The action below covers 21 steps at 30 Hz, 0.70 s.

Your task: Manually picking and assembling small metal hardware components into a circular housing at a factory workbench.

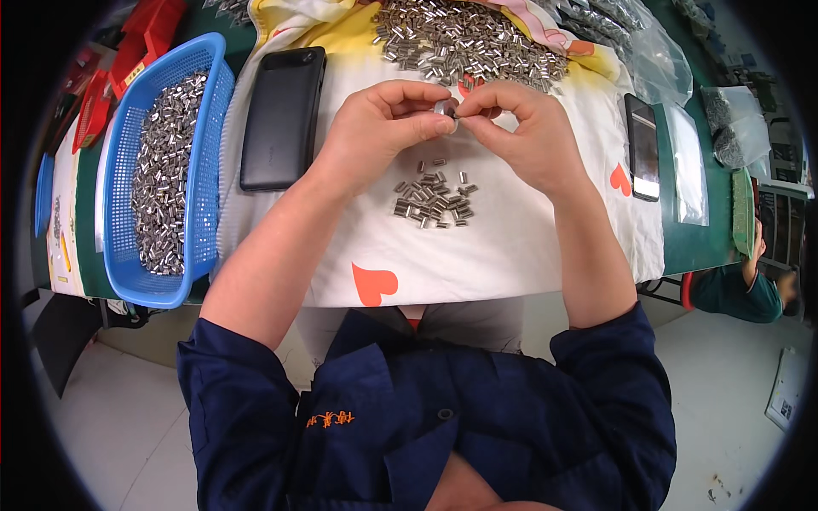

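Observation:
My left hand pinches a small round metal piece between thumb and fingers, over the white cloth. Thumb and forefinger of my right hand are closed against the piece's dark right side; whatever lies between those two tips is too small to make out. Below both hands a little heap of short, shiny metal cylinders lies loose on the cloth. Beyond my fingers spreads a much larger heap of similar cylinders.
At left stands a blue plastic basket with many metal cylinders, beside a black rectangular device. Red trays sit farther left. On the right are a phone, a clear bag and another person.

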### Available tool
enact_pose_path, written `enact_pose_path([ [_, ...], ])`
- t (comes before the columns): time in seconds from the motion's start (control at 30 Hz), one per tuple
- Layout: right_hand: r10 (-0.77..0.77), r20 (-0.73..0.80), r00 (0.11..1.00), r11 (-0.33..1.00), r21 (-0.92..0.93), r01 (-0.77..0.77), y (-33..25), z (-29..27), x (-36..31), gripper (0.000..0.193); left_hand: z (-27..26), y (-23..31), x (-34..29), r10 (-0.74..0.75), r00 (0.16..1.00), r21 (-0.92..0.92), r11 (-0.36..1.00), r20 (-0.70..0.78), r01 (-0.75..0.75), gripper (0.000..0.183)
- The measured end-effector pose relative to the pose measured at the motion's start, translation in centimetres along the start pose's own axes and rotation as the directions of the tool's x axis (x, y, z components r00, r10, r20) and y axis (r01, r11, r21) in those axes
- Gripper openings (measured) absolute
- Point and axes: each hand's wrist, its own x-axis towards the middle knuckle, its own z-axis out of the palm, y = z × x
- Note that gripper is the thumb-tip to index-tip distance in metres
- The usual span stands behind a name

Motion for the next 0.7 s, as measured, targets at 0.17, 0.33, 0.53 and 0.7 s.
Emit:
enact_pose_path([
  [0.17, -0.109, -0.056, 0.992, 0.978, -0.182, 0.097, 0.2, 0.6, -0.2, 0.007, 0.2, 0.0, -0.2, -0.012, 0.999, 0.101, 0.995, -0.037, 0.016, 0.026],
  [0.33, -0.319, -0.071, 0.945, 0.866, -0.427, 0.260, 0.6, 1.4, -0.5, 0.008, 0.5, 0.1, -0.2, 0.006, 0.997, 0.238, 0.971, -0.082, 0.014, 0.025],
  [0.53, -0.009, 0.031, 0.999, 0.989, -0.147, 0.014, -0.1, -0.1, -0.3, 0.010, 0.6, 0.2, -0.4, -0.019, 0.998, 0.177, 0.984, -0.052, 0.028, 0.025],
  [0.7, 0.057, 0.081, 0.995, 0.993, -0.105, -0.049, 0.6, -1.9, 0.2, 0.014, 0.8, -0.1, -0.6, -0.089, 0.994, 0.265, 0.962, 0.056, 0.071, 0.027],
])
